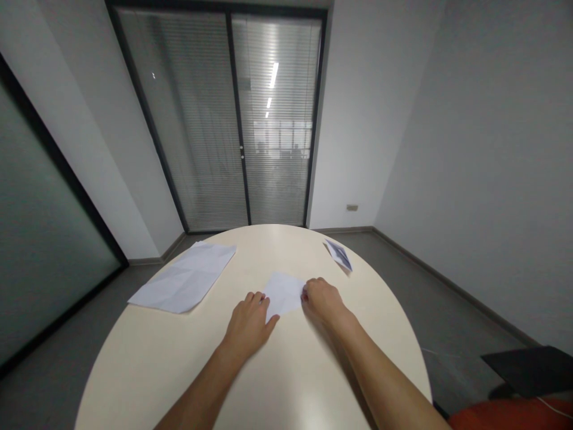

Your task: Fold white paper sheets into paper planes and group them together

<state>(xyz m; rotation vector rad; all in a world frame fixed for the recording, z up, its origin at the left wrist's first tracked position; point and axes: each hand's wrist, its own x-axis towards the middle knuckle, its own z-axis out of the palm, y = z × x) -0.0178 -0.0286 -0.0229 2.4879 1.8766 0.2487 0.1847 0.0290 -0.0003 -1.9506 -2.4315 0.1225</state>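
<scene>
The small paper [285, 292] lies between left fingers [256, 297] and right fingers [309, 286], touching both.

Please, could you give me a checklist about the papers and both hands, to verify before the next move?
1. Small paper lies on the table: ok.
2. Left hand rests at its left side: ok.
3. Right hand is at its right edge: ok.
4. Right hand pinches that edge firmly: cannot tell.
5. Large paper stays apart from both hands: ok.
6. Folded paper lies apart, beyond the right hand: ok.
</scene>
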